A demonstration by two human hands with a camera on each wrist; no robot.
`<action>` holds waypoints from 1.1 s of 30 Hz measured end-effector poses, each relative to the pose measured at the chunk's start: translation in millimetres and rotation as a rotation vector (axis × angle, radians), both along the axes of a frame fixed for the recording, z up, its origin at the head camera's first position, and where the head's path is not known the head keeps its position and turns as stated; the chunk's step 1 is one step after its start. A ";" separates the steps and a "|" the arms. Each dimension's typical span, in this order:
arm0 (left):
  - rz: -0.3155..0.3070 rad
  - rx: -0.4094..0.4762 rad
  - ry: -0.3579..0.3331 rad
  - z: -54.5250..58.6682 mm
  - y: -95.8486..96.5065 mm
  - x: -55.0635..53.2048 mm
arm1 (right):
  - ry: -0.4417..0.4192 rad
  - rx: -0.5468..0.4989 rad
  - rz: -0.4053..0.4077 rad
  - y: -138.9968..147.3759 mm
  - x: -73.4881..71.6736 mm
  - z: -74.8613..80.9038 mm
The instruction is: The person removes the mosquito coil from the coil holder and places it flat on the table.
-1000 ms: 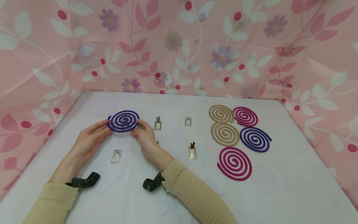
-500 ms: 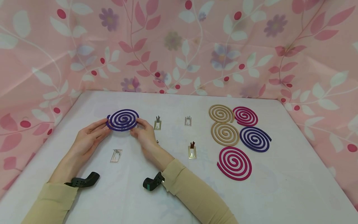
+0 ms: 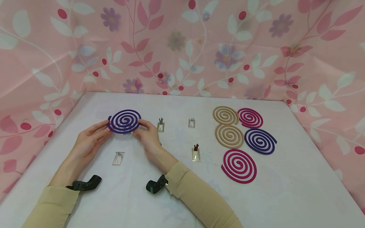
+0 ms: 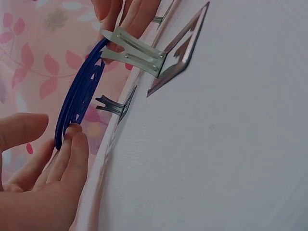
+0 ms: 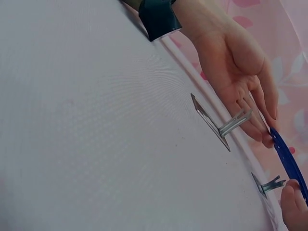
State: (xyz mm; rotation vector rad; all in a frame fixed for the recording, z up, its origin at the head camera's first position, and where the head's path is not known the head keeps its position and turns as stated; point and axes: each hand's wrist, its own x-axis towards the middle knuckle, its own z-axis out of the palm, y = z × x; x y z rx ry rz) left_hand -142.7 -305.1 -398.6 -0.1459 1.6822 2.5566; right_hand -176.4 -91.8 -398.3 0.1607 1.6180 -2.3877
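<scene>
A purple-blue mosquito coil [image 3: 124,121] is held level over the left part of the table. My left hand [image 3: 89,141] holds its left edge at the fingertips; my right hand [image 3: 148,137] pinches the right edge between thumb and fingers. Below the coil, a small metal coil stand [image 5: 272,185] stands with its prongs pointing up, close to the coil's underside. The coil covers most of that stand in the head view. In the left wrist view, fingers [image 4: 73,137] of the left hand touch the coil's lower edge, while the thumb is apart from it.
More metal stands, such as one [image 3: 118,158] near the left hand and another [image 3: 195,154] right of centre, stand spaced out. At right lie two tan coils [image 3: 229,136], two magenta coils [image 3: 239,166] and another purple-blue coil [image 3: 260,141]. Floral cloth [image 3: 182,47] hangs behind.
The held coil has risen slightly, and its far side tips up a little. Part of the stand's base now shows below its near edge. Both hands keep their hold.
</scene>
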 end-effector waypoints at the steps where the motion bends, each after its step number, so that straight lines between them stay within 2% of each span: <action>1: -0.001 0.013 0.006 0.0 -0.1 0.0 | 0.012 0.016 -0.005 0.6 0.3 0.4; 4: -0.001 0.034 0.025 0.3 0.1 0.3 | 0.053 0.065 -0.034 2.2 1.1 1.7; 10: 0.003 0.092 0.052 2.6 2.0 1.5 | 0.103 0.064 -0.081 5.7 2.9 6.7; 15: 0.010 0.089 0.045 4.6 3.8 1.9 | 0.126 0.094 -0.095 8.2 2.4 8.9; 25: 0.033 0.133 0.061 3.4 7.0 2.9 | 0.197 0.190 -0.070 14.2 -0.9 13.1; 33: 0.065 0.193 0.117 5.5 22.1 3.3 | 0.272 0.355 -0.050 25.5 -7.8 19.4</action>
